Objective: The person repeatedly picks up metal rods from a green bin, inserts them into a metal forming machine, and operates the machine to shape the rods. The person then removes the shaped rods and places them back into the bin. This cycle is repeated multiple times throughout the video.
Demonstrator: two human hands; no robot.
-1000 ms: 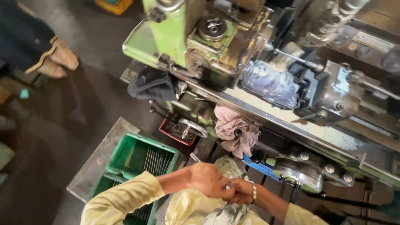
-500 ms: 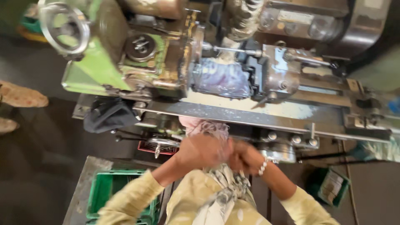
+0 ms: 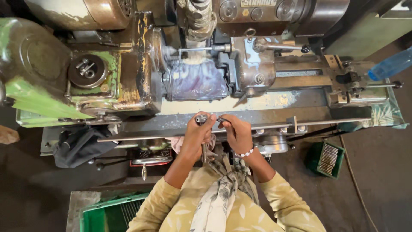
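A: What are the hands doing at the lathe (image 3: pixel 128 77)?

B: Both are working at the front edge of the lathe bed. The left hand (image 3: pixel 196 134) is curling its fingers around a small metal handle (image 3: pixel 201 119), which is standing just above the long steel rail (image 3: pixel 240 129) running along that front edge. The right hand (image 3: pixel 238 134) is pinching a thin dark metal rod (image 3: pixel 224 120) between thumb and forefinger, its tip pointing towards the handle.

A: And the rest of the machine?

B: A purple-stained plastic cover (image 3: pixel 196 80) is sitting over the middle of the bed, between the green headstock at the left end and the grey carriage (image 3: pixel 253 64). Pale dust is lying along the bed just behind the hands. A dark cloth (image 3: pixel 79 146) is hanging off the front left corner.

A: What is worrying you here?

B: The loose scarf (image 3: pixel 219 193) is dangling from the person's chest close to the rail and the hands, and a bead bracelet (image 3: pixel 245 153) is sitting on the right wrist. If any part nearby is turning, I judge either one could be snagging. The pinch on the rod is also looking slight, so it could be slipping down towards the green crate (image 3: pixel 327 159) on the floor.
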